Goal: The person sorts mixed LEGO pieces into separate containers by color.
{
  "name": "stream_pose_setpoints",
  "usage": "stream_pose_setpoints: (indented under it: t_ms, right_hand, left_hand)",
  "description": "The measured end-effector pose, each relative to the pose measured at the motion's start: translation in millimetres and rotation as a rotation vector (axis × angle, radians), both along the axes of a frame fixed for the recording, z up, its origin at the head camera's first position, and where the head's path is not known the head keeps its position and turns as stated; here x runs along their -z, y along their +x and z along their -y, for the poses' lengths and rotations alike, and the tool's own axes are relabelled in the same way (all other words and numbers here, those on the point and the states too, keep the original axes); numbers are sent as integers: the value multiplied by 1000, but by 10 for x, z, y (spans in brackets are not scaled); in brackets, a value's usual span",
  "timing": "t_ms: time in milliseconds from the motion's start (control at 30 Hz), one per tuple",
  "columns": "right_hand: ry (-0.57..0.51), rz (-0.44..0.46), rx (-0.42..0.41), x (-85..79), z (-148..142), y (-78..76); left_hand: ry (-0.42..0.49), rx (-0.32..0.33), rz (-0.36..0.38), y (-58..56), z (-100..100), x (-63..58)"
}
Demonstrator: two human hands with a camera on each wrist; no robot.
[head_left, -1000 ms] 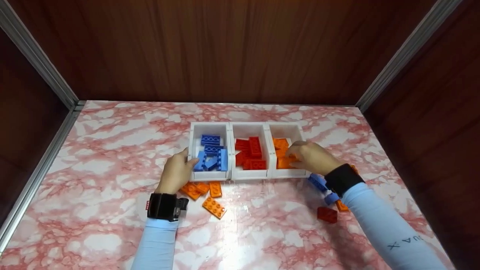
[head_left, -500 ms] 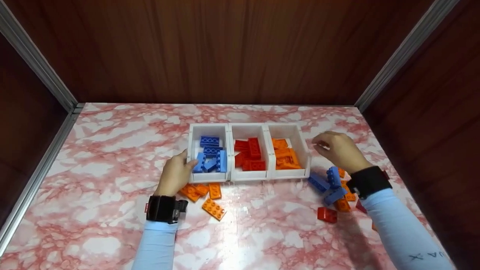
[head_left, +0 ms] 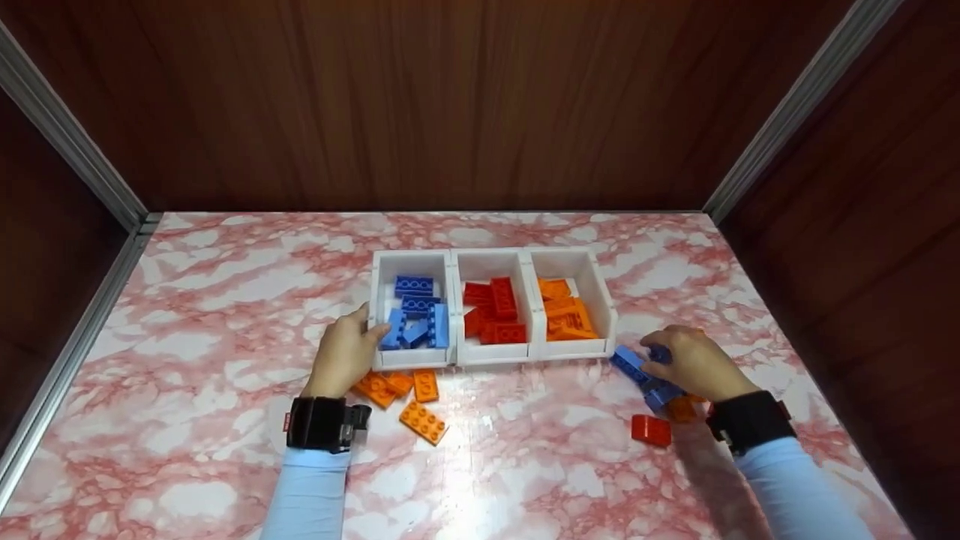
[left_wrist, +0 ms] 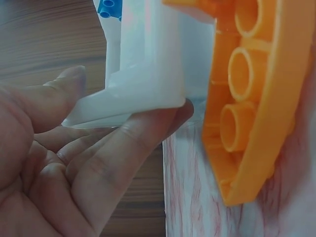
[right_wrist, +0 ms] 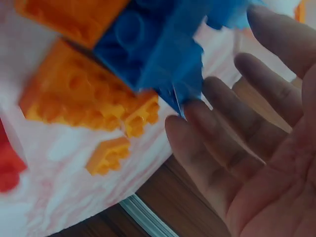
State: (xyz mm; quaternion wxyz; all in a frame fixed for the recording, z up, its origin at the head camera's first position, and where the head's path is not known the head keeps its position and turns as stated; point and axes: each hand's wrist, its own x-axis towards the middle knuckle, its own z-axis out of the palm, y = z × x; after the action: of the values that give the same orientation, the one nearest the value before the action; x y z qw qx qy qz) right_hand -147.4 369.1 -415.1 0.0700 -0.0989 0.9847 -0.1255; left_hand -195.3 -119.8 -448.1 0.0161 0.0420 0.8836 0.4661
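Observation:
A white bin [head_left: 414,360] holding blue bricks [head_left: 415,286] is the left one of three joined bins. My left hand [head_left: 346,349] grips its left side, thumb at the rim and fingers under the lower edge, as the left wrist view shows. The middle bin [head_left: 491,355] holds red bricks [head_left: 504,298]; the right bin [head_left: 574,349] holds orange bricks [head_left: 568,318]. My right hand [head_left: 694,361] is lowered over a loose pile, its fingers spread beside a blue brick [right_wrist: 153,49] and touching it or nearly so. Part of the pile is hidden under this hand.
Several orange bricks [head_left: 424,422] lie in front of the left bin. A red brick [head_left: 651,430] lies near the pile, where orange bricks [right_wrist: 74,89] also lie. Dark wood panels [head_left: 450,105] wall the back and sides of the marbled table [head_left: 210,435].
My right hand has left the orange bricks in the right bin, swung right past the bin wall, and come down to the blue bricks. My left hand stays on the left bin.

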Motion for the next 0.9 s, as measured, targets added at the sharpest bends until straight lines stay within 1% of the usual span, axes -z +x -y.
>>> stream_pose_setpoints:
  t_ms: [67, 133, 233, 333, 400, 467, 533, 633, 700, 800, 900]
  right_hand:
    - [17, -20, 17, 48, 44, 19]
    - [37, -21, 20, 76, 98, 31]
    - [72, 2, 26, 100, 164, 29]
    - [94, 30, 32, 91, 181, 24]
    - [101, 21, 38, 52, 151, 38]
    - [99, -22, 26, -17, 106, 52]
    - [85, -87, 28, -131, 45, 86]
    - [46, -217, 30, -340, -28, 118]
    - [12, -314, 27, -478, -25, 116]
    - [-40, -443, -10, -632, 85, 65]
    - [-112, -500, -54, -721, 335, -36]
  left_hand:
    - [-4, -1, -1, 10, 15, 12]
    - [-5, -2, -5, 16, 27, 22]
    - [-4, -4, -10, 18, 34, 29]
    - [4, -4, 1, 15, 17, 19]
    - [0, 0, 10, 10, -1, 11]
    - [-5, 1, 21, 15, 6, 17]
    - [-7, 6, 25, 18, 6, 18]
    - [-15, 11, 23, 18, 12, 17]
    - [-15, 12, 28, 20, 13, 11]
    - [-9, 21, 28, 15, 19, 9]
    - [9, 21, 30, 11, 31, 9]
